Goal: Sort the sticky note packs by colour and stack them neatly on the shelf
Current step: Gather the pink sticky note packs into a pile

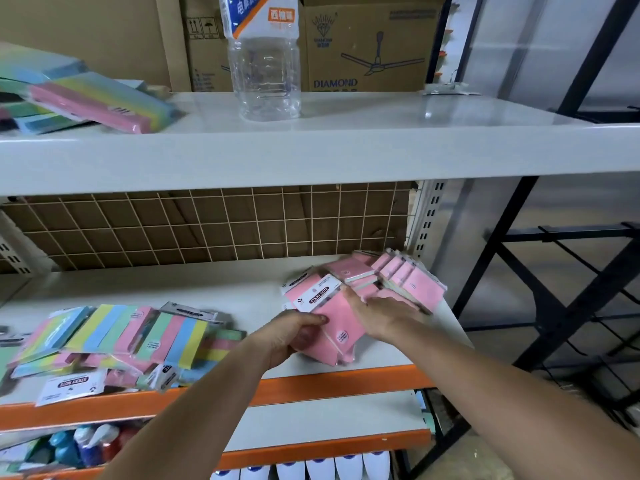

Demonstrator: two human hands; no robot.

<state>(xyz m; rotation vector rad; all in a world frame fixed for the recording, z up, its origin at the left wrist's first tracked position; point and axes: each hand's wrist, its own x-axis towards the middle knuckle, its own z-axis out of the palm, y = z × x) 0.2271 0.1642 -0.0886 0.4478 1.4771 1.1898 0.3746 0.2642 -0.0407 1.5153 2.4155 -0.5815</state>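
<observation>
On the middle shelf (pixel 214 289), at the right, lies a loose heap of pink sticky note packs (pixel 398 275). My left hand (pixel 294 336) grips the lower edge of a small stack of pink packs (pixel 332 317) with white "STICKY NOTE" headers. My right hand (pixel 384 315) lies across the stack's right side, fingers spread flat against it and the heap behind. A jumble of multicolour striped packs (pixel 138 337) covers the left of the same shelf, some face down near the front edge.
The upper shelf (pixel 346 140) carries more multicolour packs (pixel 86 95) at the left, a clear plastic bottle (pixel 265 64), and cardboard boxes (pixel 367 46) behind. A wire grid (pixel 207 223) backs the middle shelf. Bottles (pixel 311 469) stand below. A black metal frame (pixel 554 289) stands at the right.
</observation>
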